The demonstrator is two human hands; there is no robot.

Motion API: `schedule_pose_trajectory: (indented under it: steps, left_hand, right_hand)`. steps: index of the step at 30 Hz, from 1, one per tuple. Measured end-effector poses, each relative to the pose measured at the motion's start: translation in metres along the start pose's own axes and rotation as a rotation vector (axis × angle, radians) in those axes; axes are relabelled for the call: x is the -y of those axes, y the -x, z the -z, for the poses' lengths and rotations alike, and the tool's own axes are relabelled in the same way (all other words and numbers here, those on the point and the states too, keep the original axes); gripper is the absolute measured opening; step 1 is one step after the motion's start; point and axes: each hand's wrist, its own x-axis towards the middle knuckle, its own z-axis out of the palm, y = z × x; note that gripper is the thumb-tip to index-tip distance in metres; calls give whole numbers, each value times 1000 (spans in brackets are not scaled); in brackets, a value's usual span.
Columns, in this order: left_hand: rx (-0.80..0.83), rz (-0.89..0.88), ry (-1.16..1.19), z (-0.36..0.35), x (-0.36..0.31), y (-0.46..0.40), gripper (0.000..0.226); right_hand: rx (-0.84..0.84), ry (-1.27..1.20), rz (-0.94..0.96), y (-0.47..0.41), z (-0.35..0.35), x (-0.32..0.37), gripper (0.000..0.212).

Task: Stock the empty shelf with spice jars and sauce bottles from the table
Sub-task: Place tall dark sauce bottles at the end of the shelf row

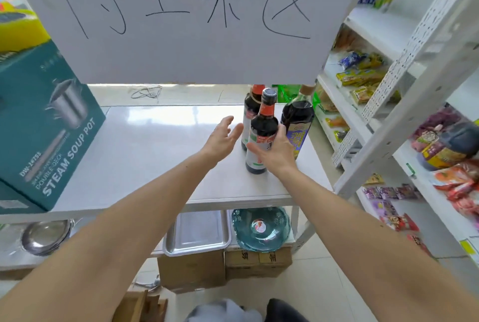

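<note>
Three dark sauce bottles stand at the right end of the white table (145,145). My right hand (276,150) grips the nearest bottle (261,129), which has a dark cap and a red-and-white label. Behind it stands a second bottle with a red cap (251,106). A bigger bottle with a blue and yellow label (298,122) is to the right. My left hand (223,137) reaches toward the bottles with its fingers spread, close to the red-capped one and holding nothing. The white shelf unit (388,119) stands at the right.
A teal steam soup pot box (49,124) fills the table's left end. A white handwritten paper sign (197,20) hangs above. Under the table lie a metal tray (198,233), a teal glass dish (260,228), steel bowls and cartons. Snack packets (363,80) fill the right shelves.
</note>
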Motion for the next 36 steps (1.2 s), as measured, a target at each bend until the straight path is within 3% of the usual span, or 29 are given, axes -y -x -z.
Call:
schedule_pose_trajectory:
  steps: [11,18,36]
  left_hand:
    - [182,-122,48,0,8,-63,68]
    - [57,-246,-9,-20,9,-75,63]
    - [94,-272,43,-5,5,-65,57]
  right_hand:
    - [-140,-101,-21,6,-10,3,59]
    - [-207,-45,-36,30,-6,1,57]
    - [-306,-4,-123,82,10,8,66]
